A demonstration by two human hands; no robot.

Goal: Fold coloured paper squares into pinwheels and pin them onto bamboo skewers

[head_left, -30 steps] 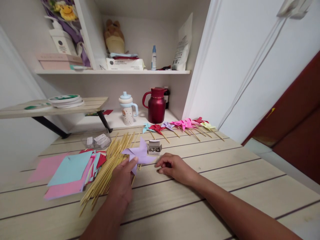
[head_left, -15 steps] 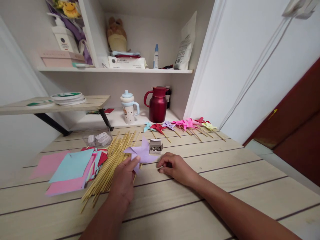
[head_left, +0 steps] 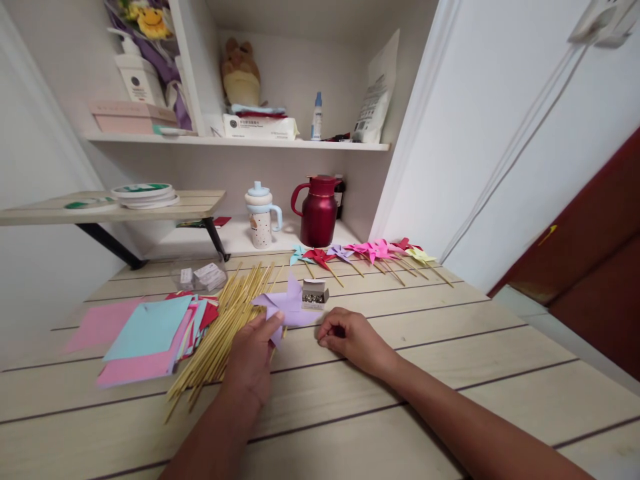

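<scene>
A light purple paper pinwheel [head_left: 290, 308] is pinched between the thumb and fingers of my left hand [head_left: 250, 360], above the right edge of a pile of thin wooden sticks [head_left: 220, 347]. My right hand [head_left: 353, 339] rests on the table with fingers curled and thumb and forefinger together; whatever may be between them is too small or hidden to name. Just beyond it, behind the pinwheel's right blade, stands a small open box [head_left: 314, 300] of shiny metal pins. The underside of the pinwheel is hidden.
Coloured paper sheets [head_left: 145, 330] lie left of the sticks, near a clear tray [head_left: 200, 275] of small boxes. Pinwheels on sticks [head_left: 375, 251] line the table's back. Behind stand a pale cup [head_left: 260, 220] and a red jug [head_left: 319, 213]. A raised wooden shelf [head_left: 195, 203] is at left.
The whole view has shifted slightly, so things appear a little further right. Both hands keep nearly the same pose, and the pinwheel stays in my left hand.
</scene>
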